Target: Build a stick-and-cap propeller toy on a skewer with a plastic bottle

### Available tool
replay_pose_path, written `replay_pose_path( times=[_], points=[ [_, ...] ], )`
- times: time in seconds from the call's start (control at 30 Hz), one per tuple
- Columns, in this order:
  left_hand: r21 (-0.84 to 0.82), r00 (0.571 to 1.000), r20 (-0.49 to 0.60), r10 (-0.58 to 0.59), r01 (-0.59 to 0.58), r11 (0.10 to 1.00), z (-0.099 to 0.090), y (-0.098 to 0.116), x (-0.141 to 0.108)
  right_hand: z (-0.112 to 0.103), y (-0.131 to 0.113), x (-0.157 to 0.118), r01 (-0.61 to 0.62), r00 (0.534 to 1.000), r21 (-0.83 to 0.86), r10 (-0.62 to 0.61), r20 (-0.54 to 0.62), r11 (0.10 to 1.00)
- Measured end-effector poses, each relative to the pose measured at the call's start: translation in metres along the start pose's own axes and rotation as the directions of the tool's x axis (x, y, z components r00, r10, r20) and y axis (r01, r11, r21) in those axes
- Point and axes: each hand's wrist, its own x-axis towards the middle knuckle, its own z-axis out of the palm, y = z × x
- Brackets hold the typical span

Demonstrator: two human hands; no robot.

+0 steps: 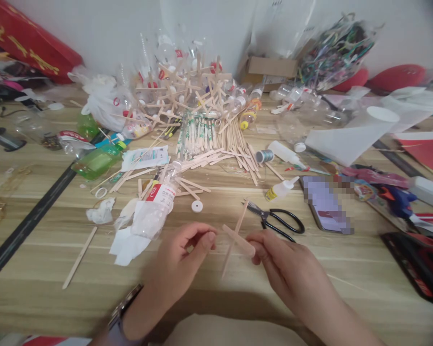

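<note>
My right hand (285,264) pinches one end of a wooden stick (236,237), which crosses a second stick (241,216) to form an X above the table. My left hand (187,254) is closed just left of the crossed sticks, thumb and fingertips pressed together and apart from the wood; anything between them is too small to make out. Beyond my right hand lie black-handled scissors (283,221). A small glue bottle (280,189) with a yellow label rests behind them. A white round disc (197,206) lies on the table past my left hand.
On the wooden table (104,298), a clear bottle (159,202) lies at centre left, with a loose stick (80,257) nearer me. Piled sticks (202,129) and plastic bottles fill the back. At right are a phone (326,204), thread spool (264,156) and red-black case (418,264).
</note>
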Motion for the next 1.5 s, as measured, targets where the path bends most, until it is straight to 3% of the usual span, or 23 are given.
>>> replay_pose_path(
  times=[0.13, 0.27, 0.57, 0.83, 1.0, 1.13, 1.3, 1.5],
  points=[
    [0.002, 0.996, -0.04, 0.084, -0.084, 0.996, 0.002, 0.005, 0.0, 0.005, -0.002, -0.001, -0.023, 0.999, 0.061, 0.021, 0.042, 0.998],
    [0.064, 0.983, 0.008, 0.184, -0.184, 0.981, 0.003, 0.009, 0.0, 0.007, -0.001, -0.003, -0.031, 0.998, 0.095, 0.026, 0.06, 0.995],
    [0.168, 0.97, 0.094, 0.224, -0.237, 0.957, 0.005, 0.011, 0.003, 0.007, 0.003, -0.003, 0.014, 0.999, 0.074, -0.017, 0.042, 0.997],
    [0.269, 0.922, 0.149, 0.357, -0.385, 0.883, 0.003, 0.008, 0.002, 0.005, 0.004, -0.007, -0.079, 0.986, 0.129, 0.059, 0.156, 0.988],
    [0.286, 0.891, 0.164, 0.423, -0.453, 0.844, 0.003, 0.011, 0.0, -0.006, 0.0, -0.006, -0.111, 0.986, 0.215, 0.08, 0.144, 0.97],
    [0.254, 0.916, 0.13, 0.379, -0.4, 0.881, 0.002, 0.012, -0.001, -0.01, -0.002, -0.005, -0.129, 0.983, 0.248, 0.091, 0.159, 0.96],
    [0.139, 0.973, 0.129, 0.189, -0.207, 0.968, -0.002, 0.011, -0.004, -0.009, -0.002, -0.008, -0.157, 0.979, 0.239, 0.118, 0.169, 0.958],
    [0.023, 0.986, 0.146, 0.087, -0.091, 0.996, -0.004, 0.007, -0.006, -0.008, 0.003, -0.013, -0.262, 0.955, 0.267, 0.209, 0.211, 0.927]
  ],
)
